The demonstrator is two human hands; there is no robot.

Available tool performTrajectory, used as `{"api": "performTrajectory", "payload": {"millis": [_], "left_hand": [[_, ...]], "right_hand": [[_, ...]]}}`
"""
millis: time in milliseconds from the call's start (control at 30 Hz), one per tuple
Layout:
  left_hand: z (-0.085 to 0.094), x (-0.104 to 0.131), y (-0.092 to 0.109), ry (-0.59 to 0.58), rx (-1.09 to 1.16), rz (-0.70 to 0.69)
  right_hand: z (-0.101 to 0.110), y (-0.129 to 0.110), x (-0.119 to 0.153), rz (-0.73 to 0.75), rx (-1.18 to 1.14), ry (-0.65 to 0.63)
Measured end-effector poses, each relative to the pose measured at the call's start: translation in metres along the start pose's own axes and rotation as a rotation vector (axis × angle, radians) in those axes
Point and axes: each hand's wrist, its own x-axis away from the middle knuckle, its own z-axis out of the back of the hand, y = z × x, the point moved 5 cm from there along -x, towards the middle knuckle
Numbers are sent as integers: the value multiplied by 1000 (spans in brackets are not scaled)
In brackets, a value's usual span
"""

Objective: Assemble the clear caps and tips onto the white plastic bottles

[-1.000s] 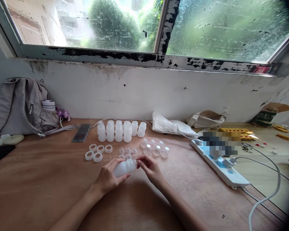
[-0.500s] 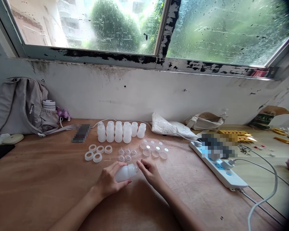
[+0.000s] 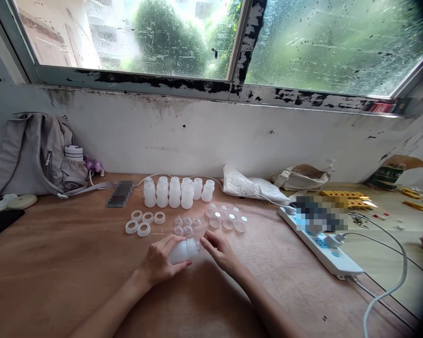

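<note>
A translucent white baby bottle lies tilted on its side in my left hand, its neck pointing right. My left fingers and thumb wrap round its body. At the bottle's mouth sits a small clear piece, perhaps a silicone nipple. My right hand is closed beside that mouth, thumb and forefinger at the clear piece; what they pinch is too small to make out. Beyond my hands lie several clear silicone nipples, white screw rings and thin clear discs or caps.
Several similar bottles stand in a group towards the wall. A blurred phone-like item and a grey backpack are on the left. To the right are a white plastic package, a power strip and looping cables.
The view has shifted very slightly. My left hand still holds the bottle, and my right fingers remain at its mouth with barely any movement.
</note>
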Motion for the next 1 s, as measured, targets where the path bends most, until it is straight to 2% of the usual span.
{"api": "performTrajectory", "payload": {"millis": [133,233,333,400,433,500,567,600,667,733,800,833,900,1000], "left_hand": [[3,-1,1,2,72,34],[1,-3,-6,-29,262,216],[-13,-3,-7,-157,552,356],[-21,-1,-4,-238,640,378],[-23,-1,-2,-239,619,387],[-18,-1,-1,-148,505,404],[-12,-2,1,-62,449,413],[-11,-2,3,-75,492,426],[-18,0,8,-248,728,498],[-30,9,19,-499,1085,611],[-38,18,32,-696,1434,697],[-41,22,38,-748,1573,721],[-43,27,43,-780,1740,740],[-46,28,41,-759,1773,731]], "right_hand": [[0,4,0,-23,-12,26],[0,-3,0,-33,-191,4],[-7,-13,0,-4,-367,-142],[-11,-14,0,-17,-382,-151],[-11,-12,1,-31,-368,-108],[-10,-10,2,-35,-342,-5],[-14,-12,4,-27,-375,1],[-17,-14,5,-35,-419,-35],[-24,-18,8,-86,-522,-117],[-29,-22,11,-159,-627,-192],[-34,-27,15,-207,-724,-280],[-37,-30,17,-220,-763,-320],[-42,-37,17,-232,-816,-355],[-47,-49,12,-221,-874,-300]]}}
